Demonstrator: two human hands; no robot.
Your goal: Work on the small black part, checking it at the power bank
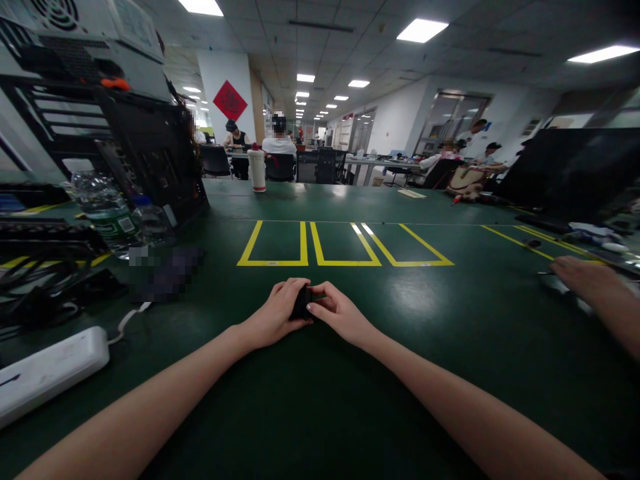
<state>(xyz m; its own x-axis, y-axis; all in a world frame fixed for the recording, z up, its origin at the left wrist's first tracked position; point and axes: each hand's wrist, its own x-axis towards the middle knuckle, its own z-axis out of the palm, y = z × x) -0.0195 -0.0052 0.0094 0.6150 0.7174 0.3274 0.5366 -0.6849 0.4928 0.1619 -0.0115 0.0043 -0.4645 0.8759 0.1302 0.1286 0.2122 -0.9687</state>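
A small black object (301, 304) sits between my two hands, low over the green table (320, 407); its exact kind cannot be made out. My left hand (280, 308) wraps round its left side, thumb below and fingers over the top. From the right, my right hand (337, 310) pinches its edge between thumb and forefinger. Much of the object is hidden by the fingers. Just beyond both hands, yellow tape outlines (345, 263) mark several frames on the tabletop.
On the left lie a white power strip (55, 373), dark cables (45, 287), a plastic bottle (107, 207) and a black computer case (150, 147). A white cup (257, 171) stands at the far edge. Another person's hand (585, 277) rests at right, near a black monitor (570, 170).
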